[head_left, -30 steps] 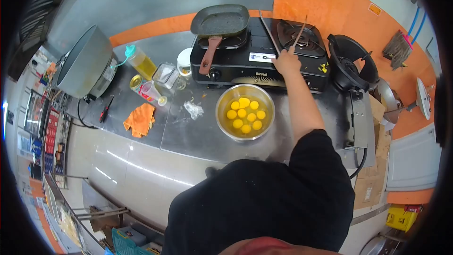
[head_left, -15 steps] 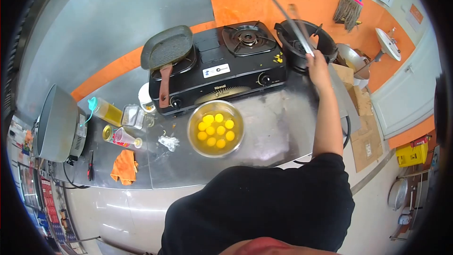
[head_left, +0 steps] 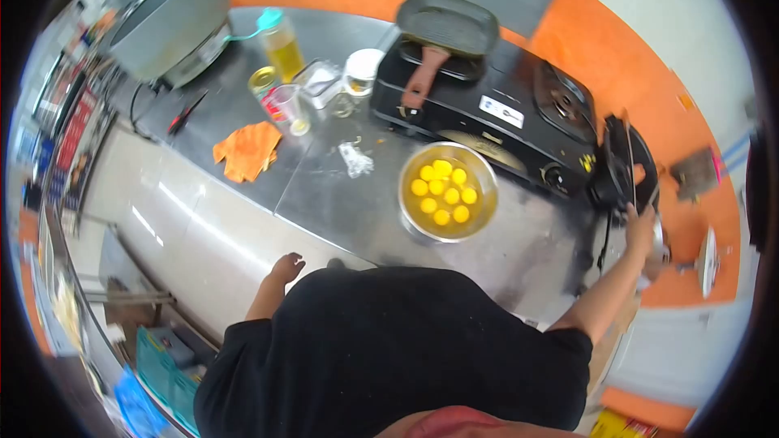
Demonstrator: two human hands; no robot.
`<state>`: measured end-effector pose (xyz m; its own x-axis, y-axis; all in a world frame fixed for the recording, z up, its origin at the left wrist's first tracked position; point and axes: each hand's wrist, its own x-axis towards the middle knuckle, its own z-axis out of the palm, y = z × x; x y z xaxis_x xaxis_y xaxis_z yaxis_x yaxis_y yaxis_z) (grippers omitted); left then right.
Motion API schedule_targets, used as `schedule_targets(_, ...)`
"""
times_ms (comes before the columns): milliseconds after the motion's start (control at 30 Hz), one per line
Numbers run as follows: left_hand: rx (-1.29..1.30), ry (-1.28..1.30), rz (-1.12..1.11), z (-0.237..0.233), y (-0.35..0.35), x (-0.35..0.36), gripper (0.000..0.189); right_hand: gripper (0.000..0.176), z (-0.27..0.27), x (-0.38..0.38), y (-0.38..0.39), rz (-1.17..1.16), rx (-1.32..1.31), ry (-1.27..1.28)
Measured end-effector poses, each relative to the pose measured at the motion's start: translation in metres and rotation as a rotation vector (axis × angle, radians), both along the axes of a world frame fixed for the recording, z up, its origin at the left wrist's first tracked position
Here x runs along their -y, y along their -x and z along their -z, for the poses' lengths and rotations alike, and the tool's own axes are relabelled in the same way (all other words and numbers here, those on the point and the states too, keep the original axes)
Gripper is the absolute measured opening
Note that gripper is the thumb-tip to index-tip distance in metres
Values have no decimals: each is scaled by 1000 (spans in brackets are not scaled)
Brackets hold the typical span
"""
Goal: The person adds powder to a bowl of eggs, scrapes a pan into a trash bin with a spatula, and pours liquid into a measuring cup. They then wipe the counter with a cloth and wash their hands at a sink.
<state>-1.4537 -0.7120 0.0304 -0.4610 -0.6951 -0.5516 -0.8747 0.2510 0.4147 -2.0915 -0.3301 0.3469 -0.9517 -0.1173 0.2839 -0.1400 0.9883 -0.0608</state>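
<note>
Right hand (head_left: 641, 231) at far right end of desk (head_left: 324, 195), fist closed round lower ends of chopsticks (head_left: 630, 162). Sticks point up, in front of black burner (head_left: 604, 186).
Left hand (head_left: 284, 266) at desk's front edge, fingers loosely spread, holding nothing.
Chopsticks likely light, stiff, thin and prone to roll or cross; best gripped near thick ends.
Bowl (head_left: 492, 178) of yolks well to left of right hand.
Motion blur smears sticks and fingers; tips hard to make out, exact grip unclear.
</note>
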Motion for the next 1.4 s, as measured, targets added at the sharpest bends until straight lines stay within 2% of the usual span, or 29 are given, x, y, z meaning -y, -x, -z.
schedule_targets(33,-16,17,-64,0,-2,-4,39,61,-34,28,-35,-16,-14,67)
schedule_targets(67,-30,-1,-108,0,-3,-4,39,54,-19,19,-7,-257,-263,135)
schedule_targets(133,-27,-32,-166,7,-20,-13,39,47,-66,93,-91,-694,-18,745)
schedule_targets(167,-30,-75,-216,15,-29,-12,39,42,-79,126,-136,-946,163,922)
schedule_targets(200,-34,-113,-262,31,-40,-7,39,40,-92,158,-175,-1187,259,822)
schedule_targets(233,18,-93,-202,58,-58,-1,41,39,-92,194,-200,-1391,328,718)
schedule_targets(267,60,-119,-252,49,-62,-1,42,36,-95,233,-229,-1548,406,577)
schedule_targets(300,98,-146,-301,35,-62,0,43,32,-87,272,-252,-1572,506,471)
schedule_targets(367,117,-181,-274,38,-76,8,43,21,-33,366,-269,-1677,332,459)
schedule_targets(400,-20,-146,-222,61,-96,15,42,18,-15,412,-279,-1627,250,487)
schedule_targets(433,55,-111,-301,91,-102,17,42,20,3,452,-288,-1555,183,485)
schedule_targets(467,-68,122,174,152,-134,28,42,22,24,491,-290,-1490,187,402)
schedule_targets(500,55,-88,-330,101,-120,26,44,24,52,528,-286,-1433,194,353)
schedule_targets(533,49,-52,-298,113,-136,32,45,26,75,561,-283,-1378,199,302)
schedule_targets(567,-89,-23,-247,129,-158,36,45,49,85,578,-284,-1248,372,159)
schedule_targets(633,-189,208,-52,151,-201,43,42,75,92,606,-287,-1103,504,-164)
schedule_targets(667,-239,310,56,143,-217,47,40,75,92,616,-288,-1111,496,-173)
schedule_targets(700,-212,206,-172,140,-234,49,38,83,92,623,-289,-1053,559,-196)
schedule_targets(733,-203,114,-430,111,-241,51,36,91,92,629,-289,-987,624,-223)
schedule_targets(767,-204,52,-684,33,-227,55,33,91,91,634,-290,-978,628,-237)
schedule_targets(833,-280,104,-790,20,-239,85,28,95,89,634,-292,-965,690,-181)
schedule_targets(900,-364,214,-684,-46,-216,135,26,96,90,629,-295,-957,665,-168)
schedule_targets(967,-464,483,-448,-95,-189,190,25,93,79,620,-303,-947,560,-56)
schedule_targets(1100,-760,594,-132,-216,-85,268,22,92,72,593,-286,-933,452,220)
schedule_targets(1167,-887,650,127,-260,-31,283,27,94,57,556,-285,-857,401,215)
schedule_targets(1233,-847,716,374,-286,15,290,35,97,49,510,-290,-770,450,192)
schedule_targets(1300,-767,722,538,-300,55,296,44,98,52,478,-321,-664,489,-133)
schedule_targets(1367,-724,697,618,-301,91,310,49,97,73,460,-345,-732,555,-298)
schedule_targets(1400,-666,677,677,-299,106,316,54,97,78,459,-355,-714,557,-291)
